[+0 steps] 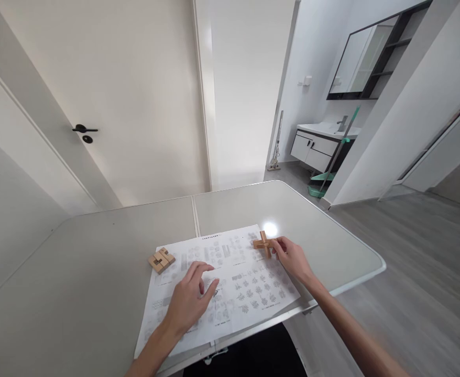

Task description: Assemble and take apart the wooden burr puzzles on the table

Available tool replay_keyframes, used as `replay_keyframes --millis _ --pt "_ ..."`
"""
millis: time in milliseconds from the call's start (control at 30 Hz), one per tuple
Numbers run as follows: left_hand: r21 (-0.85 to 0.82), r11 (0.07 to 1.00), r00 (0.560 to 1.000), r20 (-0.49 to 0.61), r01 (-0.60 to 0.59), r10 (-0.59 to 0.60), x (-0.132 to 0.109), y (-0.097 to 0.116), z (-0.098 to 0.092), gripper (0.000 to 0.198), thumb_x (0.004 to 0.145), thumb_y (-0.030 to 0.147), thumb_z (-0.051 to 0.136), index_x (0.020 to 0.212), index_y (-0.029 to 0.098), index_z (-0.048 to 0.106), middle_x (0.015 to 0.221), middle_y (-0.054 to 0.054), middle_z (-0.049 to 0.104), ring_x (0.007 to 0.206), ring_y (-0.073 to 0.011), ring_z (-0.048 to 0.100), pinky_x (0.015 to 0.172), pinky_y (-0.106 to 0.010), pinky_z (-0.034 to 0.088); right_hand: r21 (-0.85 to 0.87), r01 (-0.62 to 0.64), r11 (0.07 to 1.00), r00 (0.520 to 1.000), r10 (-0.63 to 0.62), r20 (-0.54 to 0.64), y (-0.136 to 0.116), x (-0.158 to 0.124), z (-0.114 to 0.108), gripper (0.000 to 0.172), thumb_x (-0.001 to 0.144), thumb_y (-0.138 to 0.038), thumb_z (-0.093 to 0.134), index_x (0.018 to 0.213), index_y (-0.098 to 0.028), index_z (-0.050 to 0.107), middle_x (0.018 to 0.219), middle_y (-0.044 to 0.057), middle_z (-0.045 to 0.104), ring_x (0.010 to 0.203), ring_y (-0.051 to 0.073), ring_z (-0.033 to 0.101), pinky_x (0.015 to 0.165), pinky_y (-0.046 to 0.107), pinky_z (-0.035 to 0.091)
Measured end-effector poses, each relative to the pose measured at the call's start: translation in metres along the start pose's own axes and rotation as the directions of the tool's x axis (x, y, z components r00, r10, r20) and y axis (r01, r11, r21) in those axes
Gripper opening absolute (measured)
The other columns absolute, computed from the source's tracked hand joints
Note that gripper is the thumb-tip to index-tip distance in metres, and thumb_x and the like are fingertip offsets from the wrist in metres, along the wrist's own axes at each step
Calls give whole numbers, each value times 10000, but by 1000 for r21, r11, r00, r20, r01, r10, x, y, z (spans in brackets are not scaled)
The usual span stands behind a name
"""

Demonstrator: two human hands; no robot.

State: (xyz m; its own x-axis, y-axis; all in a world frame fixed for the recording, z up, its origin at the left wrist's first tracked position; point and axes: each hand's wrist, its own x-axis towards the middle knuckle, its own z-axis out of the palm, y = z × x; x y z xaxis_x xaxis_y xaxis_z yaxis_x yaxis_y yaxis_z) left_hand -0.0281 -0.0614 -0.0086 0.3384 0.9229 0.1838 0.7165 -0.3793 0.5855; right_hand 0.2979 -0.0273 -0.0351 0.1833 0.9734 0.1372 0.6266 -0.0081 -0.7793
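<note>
A large printed sheet (230,262) full of small diagrams lies on the grey table (96,251). My left hand (193,298) rests on the sheet with its fingers apart and bent, holding nothing. My right hand (291,256) pinches a cross-shaped wooden puzzle (264,243) that sits at the sheet's far right corner. A second wooden puzzle (161,259), a blocky cluster of pieces, lies at the sheet's far left corner, a little ahead of my left hand.
The table's right edge (371,272) and near edge drop to a wood floor. A white door with a black handle (84,129) stands behind the table. Further right, a bathroom vanity (320,144), a mirror and a green mop (332,162).
</note>
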Motion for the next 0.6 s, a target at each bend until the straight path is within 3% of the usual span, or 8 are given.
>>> replay_keyframes --millis 167,300,400,500,600 --pt "-140 988 993 105 70 -55 16 22 0 361 977 571 545 1196 289 601 1157 -55 666 855 -211 680 762 -379 587 112 80 990 995 -85 41 -29 -22 -7 478 1029 -624 357 901 -235 606 771 55 726 639 220 645 652 328 498" --pt "-276 956 981 185 101 -50 33 45 -3 809 800 586 782 1486 335 435 1405 -136 599 1187 -344 639 891 -478 580 267 186 946 969 -221 110 -62 -45 -10 427 1045 -579 391 926 -239 621 823 59 727 683 214 664 666 320 525" --pt "-367 929 976 217 56 27 41 59 -7 1045 695 526 894 1561 350 336 1547 -142 491 1366 -385 517 1050 -549 502 350 222 910 953 -278 119 -78 -57 -9 383 1046 -543 426 956 -235 635 840 55 726 675 200 665 674 319 540" --pt "-394 919 971 227 26 70 42 65 -12 934 694 492 900 1494 328 446 1489 -121 556 1367 -376 518 1115 -567 450 428 214 878 949 -290 120 -84 -64 -7 344 1048 -507 451 996 -232 650 859 53 727 667 189 668 640 303 531" --pt "-421 907 970 221 -1 103 38 66 -14 810 722 453 877 1429 309 511 1420 -110 605 1316 -365 564 1098 -557 476 460 193 867 947 -287 142 -87 -68 -6 310 1046 -481 475 1019 -235 660 873 52 732 676 188 676 613 292 525"
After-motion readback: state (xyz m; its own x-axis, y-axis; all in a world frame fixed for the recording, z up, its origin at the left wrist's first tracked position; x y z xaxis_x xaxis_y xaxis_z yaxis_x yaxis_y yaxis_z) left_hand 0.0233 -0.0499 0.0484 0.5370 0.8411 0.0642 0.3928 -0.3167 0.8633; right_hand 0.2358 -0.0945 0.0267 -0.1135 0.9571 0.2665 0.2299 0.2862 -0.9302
